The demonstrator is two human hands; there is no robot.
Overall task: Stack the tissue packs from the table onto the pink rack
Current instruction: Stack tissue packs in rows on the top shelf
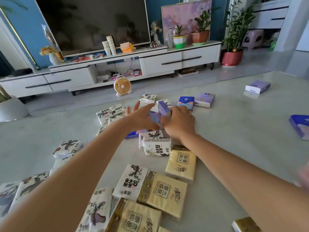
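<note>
Tissue packs lie scattered over the pale table (pixel 234 131): white ink-print packs (pixel 157 148), yellow packs (pixel 163 191) and purple and blue packs (pixel 204 99). Both my arms reach to the far middle of the table. My left hand (pixel 142 117) has straight, spread fingers against a blurred blue-and-pink pack (pixel 154 117). My right hand (pixel 180 123) curls its fingers onto the same pack from the right. A purple pack (pixel 163 107) stands upright just behind my right hand. The pink rack is not in view.
More packs lie apart at the right: a purple one (pixel 257 87) far back and a blue one (pixel 300 126) at the edge. Beyond the table stand a TV cabinet (pixel 160 64), a small fan (pixel 122 86) on the floor and potted plants (pixel 232 56).
</note>
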